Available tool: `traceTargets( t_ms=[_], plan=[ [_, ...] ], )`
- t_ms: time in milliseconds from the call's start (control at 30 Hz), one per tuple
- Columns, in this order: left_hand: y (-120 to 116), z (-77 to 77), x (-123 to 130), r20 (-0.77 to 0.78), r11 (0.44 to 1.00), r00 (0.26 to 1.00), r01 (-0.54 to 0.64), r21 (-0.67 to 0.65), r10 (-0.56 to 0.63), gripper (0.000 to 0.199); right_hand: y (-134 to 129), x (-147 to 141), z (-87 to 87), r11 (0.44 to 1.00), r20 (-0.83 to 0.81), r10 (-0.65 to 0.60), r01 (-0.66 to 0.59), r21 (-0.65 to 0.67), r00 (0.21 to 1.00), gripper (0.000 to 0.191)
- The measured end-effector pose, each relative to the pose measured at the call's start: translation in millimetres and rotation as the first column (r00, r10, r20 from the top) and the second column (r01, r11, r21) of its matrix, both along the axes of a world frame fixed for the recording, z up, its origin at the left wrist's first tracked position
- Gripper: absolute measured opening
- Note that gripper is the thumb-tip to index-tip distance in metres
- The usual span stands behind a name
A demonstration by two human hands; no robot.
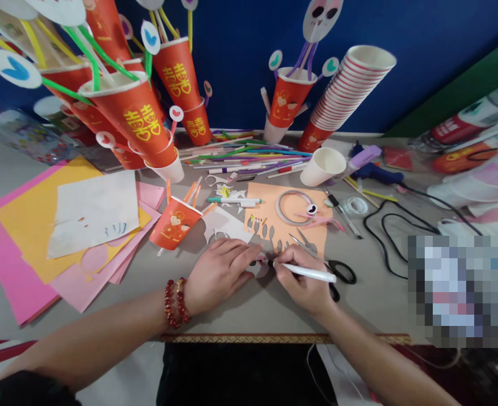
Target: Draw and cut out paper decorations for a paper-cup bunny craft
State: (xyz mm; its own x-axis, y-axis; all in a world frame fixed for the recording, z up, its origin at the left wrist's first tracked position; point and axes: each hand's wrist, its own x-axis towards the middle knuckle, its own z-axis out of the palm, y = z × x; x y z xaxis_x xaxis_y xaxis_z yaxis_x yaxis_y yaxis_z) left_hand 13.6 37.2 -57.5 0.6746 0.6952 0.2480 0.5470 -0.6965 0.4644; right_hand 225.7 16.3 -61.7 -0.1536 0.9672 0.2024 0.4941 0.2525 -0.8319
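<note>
My right hand grips a white marker pen, its tip down on a small pale paper cutout on the table. The cutout carries dark and pink marks and is partly covered by my fingers. My left hand lies flat with outstretched fingers, its fingertips at the cutout's left edge. Black-handled scissors lie just beyond my right hand, partly hidden by it. Behind my hands is an orange paper sheet with small leaf-shaped cut-outs. A red paper cup with orange straws stands behind my left hand.
Decorated red cups stand tall at the left, with a cup stack at the back right. Coloured paper sheets lie left. Pipe cleaners and sticks spread along the back. A glue gun trails a black cord at right.
</note>
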Motion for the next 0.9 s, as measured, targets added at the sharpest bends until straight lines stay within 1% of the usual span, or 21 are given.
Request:
traceTargets(
  t_ms=[167,400,667,900],
  plan=[
    [0.7,-1.4,0.2,0.004,1.0,1.0,0.003,0.024,-0.003,0.044,-1.3,1.7,-1.9,0.999,-0.015,-0.031,0.031,0.021,0.999,0.014],
    [0.9,-0.8,0.4,-0.009,1.0,1.0,0.001,0.012,-0.001,0.043,-0.7,0.4,0.2,1.0,-0.003,-0.005,0.005,0.005,1.0,0.015],
    [0.6,-1.7,0.1,0.014,1.0,1.0,0.002,0.007,-0.002,0.045,-2.6,2.9,-2.9,0.999,-0.019,-0.032,0.032,0.012,0.999,0.015],
    [0.4,-0.9,0.3,0.018,1.0,1.0,0.003,0.009,-0.003,0.045,-0.6,1.4,-1.3,1.0,-0.015,-0.016,0.016,0.02,1.0,0.016]
  ],
)
